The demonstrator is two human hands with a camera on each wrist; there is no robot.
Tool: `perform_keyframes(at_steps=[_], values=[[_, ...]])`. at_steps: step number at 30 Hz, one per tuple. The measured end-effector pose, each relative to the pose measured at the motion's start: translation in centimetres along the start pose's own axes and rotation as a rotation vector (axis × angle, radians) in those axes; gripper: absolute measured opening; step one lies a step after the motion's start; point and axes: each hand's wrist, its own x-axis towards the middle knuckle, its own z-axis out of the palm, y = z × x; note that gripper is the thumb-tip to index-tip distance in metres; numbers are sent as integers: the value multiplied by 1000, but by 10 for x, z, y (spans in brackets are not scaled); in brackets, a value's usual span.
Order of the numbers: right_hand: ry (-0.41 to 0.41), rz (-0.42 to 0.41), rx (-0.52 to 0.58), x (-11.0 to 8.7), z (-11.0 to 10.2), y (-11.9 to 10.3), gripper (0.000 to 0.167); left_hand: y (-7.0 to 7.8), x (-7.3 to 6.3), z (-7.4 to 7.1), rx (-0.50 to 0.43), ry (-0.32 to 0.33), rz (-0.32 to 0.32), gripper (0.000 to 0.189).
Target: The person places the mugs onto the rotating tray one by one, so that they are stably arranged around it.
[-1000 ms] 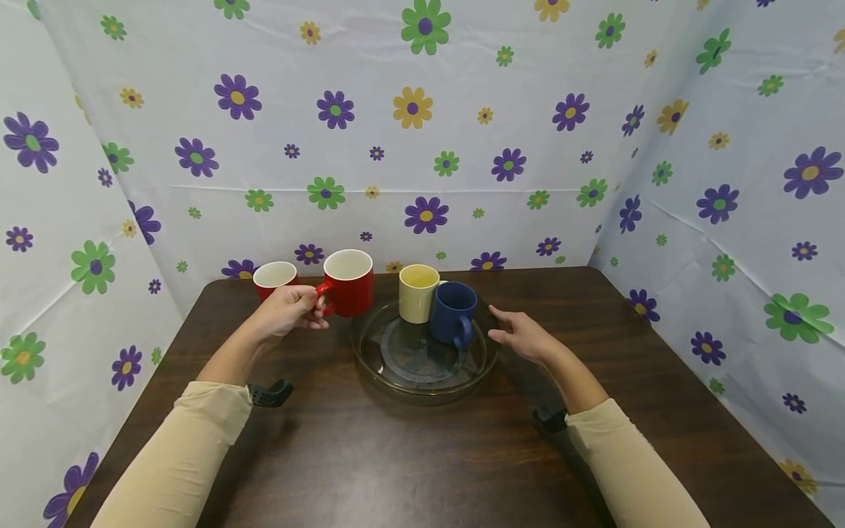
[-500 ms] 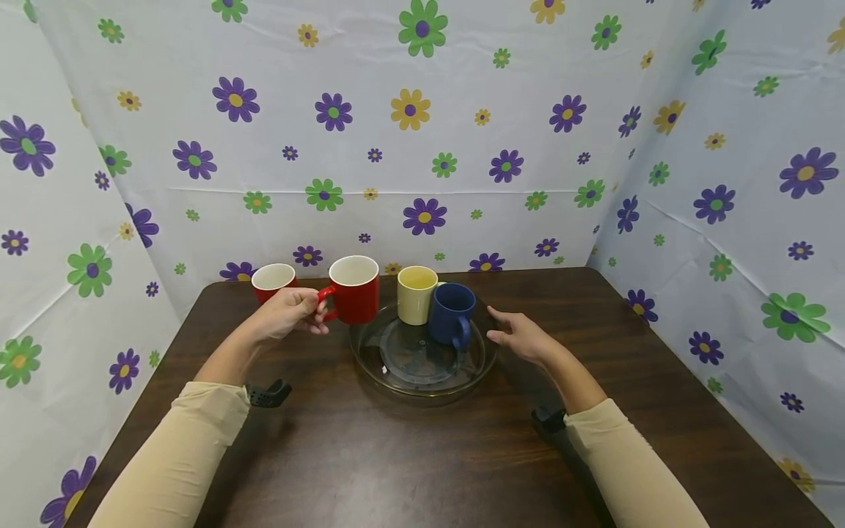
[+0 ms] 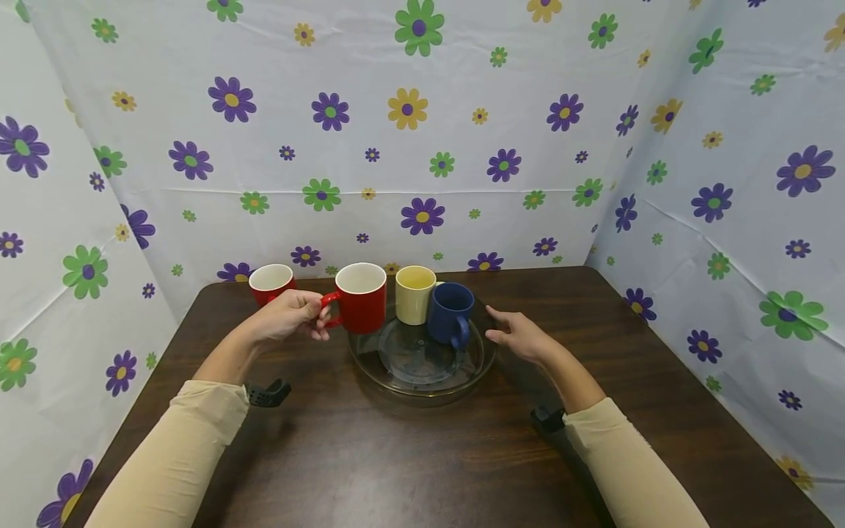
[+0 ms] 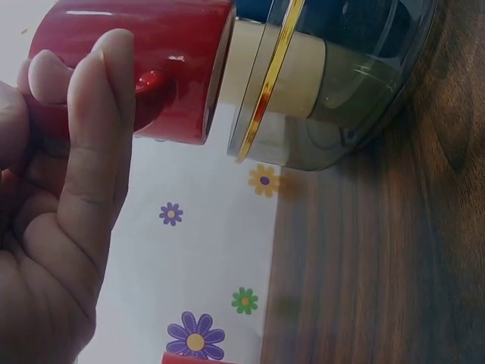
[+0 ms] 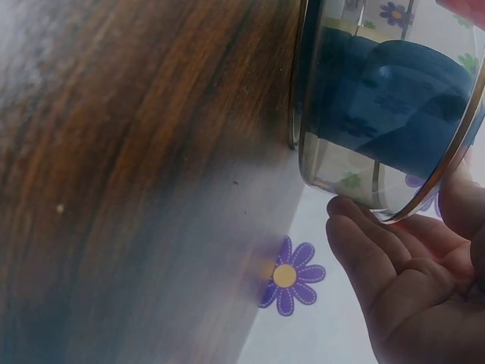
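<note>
My left hand (image 3: pixel 290 317) pinches the handle of a red mug (image 3: pixel 363 309) with a white inside. That mug hangs upright over the left rim of a round clear glass dish (image 3: pixel 405 363); in the left wrist view its base stands apart from the dish's gold rim (image 4: pixel 267 89). A pale yellow mug (image 3: pixel 412 299) and a dark blue mug (image 3: pixel 449 317) stand inside the dish toward the back. At the dish's right side, my right hand (image 3: pixel 521 337) rests with relaxed fingers (image 5: pixel 364 243) against the outer glass wall.
A second red mug (image 3: pixel 271 279) stands behind my left hand, at the back left of the dark wooden table (image 3: pixel 396 462). A flower-patterned cloth (image 3: pixel 370 161) rises directly behind the table's back edge and along both sides.
The held red mug has moved right and slightly toward me, from the dish's left edge to over its rim. My right hand and the other mugs have stayed put.
</note>
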Motion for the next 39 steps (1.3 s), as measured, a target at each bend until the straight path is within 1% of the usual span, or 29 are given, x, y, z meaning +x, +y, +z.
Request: perform_keyframes(at_steps=[5,8,14,24,31,34,39], values=[[-4,8,6,0,-1,-1,62,3,2,1,-10,-29,-4,39],[-8,26,23,0,-2,-2,63,4,4,0,-2,-61,21,40],[-12,28,26,0,-3,-1,64,4,9,1,4,-120,68,39],[-5,14,9,0,-1,1,63,1,17,7,-6,-149,64,39],[-3,9,-1,1,-1,2,62,-2,24,13,-28,-191,113,41],[-3,12,4,2,-1,2,62,-2,26,16,-57,-212,107,43],[-2,13,9,2,0,4,62,-1,30,21,-65,-229,82,47]])
